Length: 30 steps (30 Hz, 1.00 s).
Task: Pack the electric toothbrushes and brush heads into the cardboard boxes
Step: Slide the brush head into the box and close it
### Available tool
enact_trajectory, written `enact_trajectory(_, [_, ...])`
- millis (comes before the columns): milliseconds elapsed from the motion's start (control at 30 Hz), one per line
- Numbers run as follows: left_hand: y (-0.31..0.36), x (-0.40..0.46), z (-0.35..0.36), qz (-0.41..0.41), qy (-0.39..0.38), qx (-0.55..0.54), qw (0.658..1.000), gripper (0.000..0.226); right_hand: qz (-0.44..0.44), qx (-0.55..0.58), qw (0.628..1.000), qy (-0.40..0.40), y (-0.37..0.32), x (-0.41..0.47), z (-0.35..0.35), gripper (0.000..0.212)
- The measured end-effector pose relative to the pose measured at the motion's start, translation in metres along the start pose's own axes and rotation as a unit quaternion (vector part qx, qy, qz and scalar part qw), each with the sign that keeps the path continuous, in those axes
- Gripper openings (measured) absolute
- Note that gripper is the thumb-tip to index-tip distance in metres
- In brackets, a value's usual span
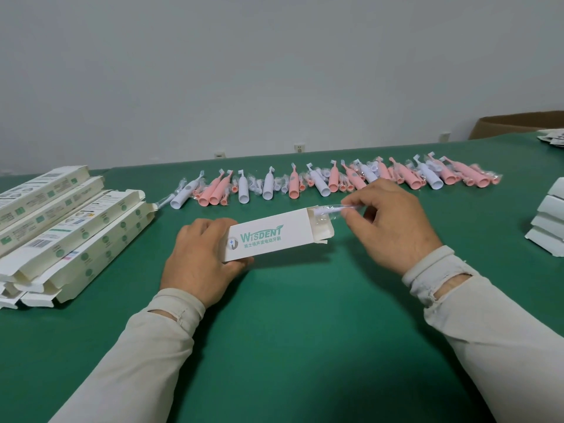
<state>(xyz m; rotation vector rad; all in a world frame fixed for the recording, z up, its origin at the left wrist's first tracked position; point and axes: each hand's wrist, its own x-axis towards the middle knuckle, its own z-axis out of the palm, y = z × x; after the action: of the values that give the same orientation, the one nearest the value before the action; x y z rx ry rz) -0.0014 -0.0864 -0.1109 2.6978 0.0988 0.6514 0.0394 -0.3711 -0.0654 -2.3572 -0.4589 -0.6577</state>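
A white cardboard box (268, 236) with green lettering lies in the middle of the green table (290, 315), its right end open. My left hand (198, 257) grips the box's left end. My right hand (387, 221) pinches a brush head in a clear plastic wrapper (326, 211), whose tip sits at the box's open end. Behind them runs a long row of pink and white electric toothbrushes (329, 180) with wrapped brush heads between them.
A stack of white boxes with open flaps (67, 233) lies at the left. More white boxes (549, 221) are piled at the right edge. A brown carton (515, 123) and loose leaflets (554, 137) sit far right, by the grey wall.
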Motion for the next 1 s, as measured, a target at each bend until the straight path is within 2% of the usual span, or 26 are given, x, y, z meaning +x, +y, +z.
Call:
enact_trajectory(233, [0.001, -0.001, 0.000, 0.012, -0.001, 0.000, 1.000, 0.059, 0.035, -0.013, 0.999, -0.003, -0.002, 0.000, 0.004, 0.014])
enact_trajectory(467, [0.001, -0.001, 0.000, 0.003, -0.006, 0.001, 1.000, 0.059, -0.025, 0.007, 0.997, -0.075, -0.003, -0.003, 0.005, 0.011])
enact_trajectory(567, [0.006, -0.004, 0.002, 0.039, -0.015, -0.006, 0.999, 0.057, -0.020, 0.029, 0.998, -0.058, -0.011, -0.006, 0.013, 0.003])
enact_trajectory(633, [0.009, -0.004, 0.004, 0.044, -0.019, -0.006, 0.999, 0.057, 0.010, 0.053, 0.998, -0.039, -0.016, -0.008, 0.018, 0.012])
enact_trajectory(767, [0.007, -0.003, 0.002, 0.022, -0.014, 0.000, 1.000, 0.058, 0.047, 0.149, 0.987, -0.038, -0.021, -0.010, 0.021, 0.015])
enact_trajectory(900, [0.007, -0.003, 0.001, 0.021, -0.005, -0.005, 1.000, 0.058, 0.110, 0.267, 0.953, -0.092, -0.025, -0.011, 0.024, 0.020])
enact_trajectory(1000, [0.007, -0.003, 0.002, 0.034, -0.006, -0.020, 0.999, 0.056, 0.144, 0.350, 0.903, -0.203, -0.023, -0.011, 0.024, 0.021])
